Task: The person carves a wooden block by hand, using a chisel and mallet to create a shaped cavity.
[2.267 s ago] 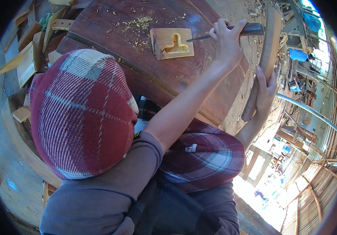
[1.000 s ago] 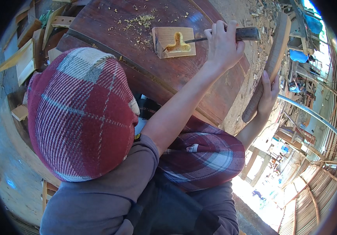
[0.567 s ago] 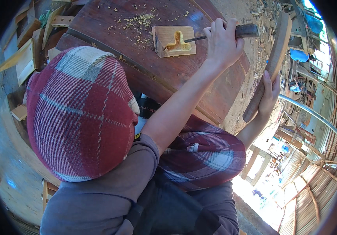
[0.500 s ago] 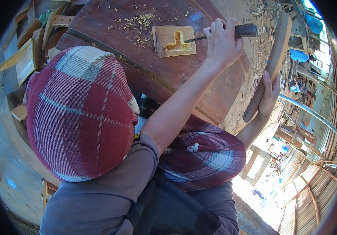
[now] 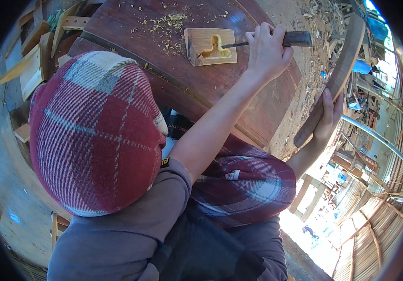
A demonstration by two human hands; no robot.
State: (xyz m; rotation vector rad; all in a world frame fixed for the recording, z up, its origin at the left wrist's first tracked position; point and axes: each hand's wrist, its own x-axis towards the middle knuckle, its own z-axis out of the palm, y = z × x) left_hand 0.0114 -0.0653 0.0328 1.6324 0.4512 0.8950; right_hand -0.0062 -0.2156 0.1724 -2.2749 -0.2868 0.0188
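My left hand is wrapped round a chisel with a dark handle and a thin metal blade. Its tip reaches into a recess with rounded lobes, cut into a small pale wood block. The block rests on a reddish-brown wooden tabletop. Out to the right, my right hand grips a long, slightly curved wooden bar around its lower part. The bar is raised and tilted, apart from the chisel handle. My left fingers partly hide the chisel's middle.
Wood shavings lie on the tabletop beyond the block. Scrap boards are piled at the far left. My knees in red plaid cloth take up the near left and middle. Wood debris covers the ground at right, near a pale pipe.
My right hand has swung the wooden bar to the right, away from the chisel handle. The left hand, chisel and block sit nearly the same, shifted slightly right in view.
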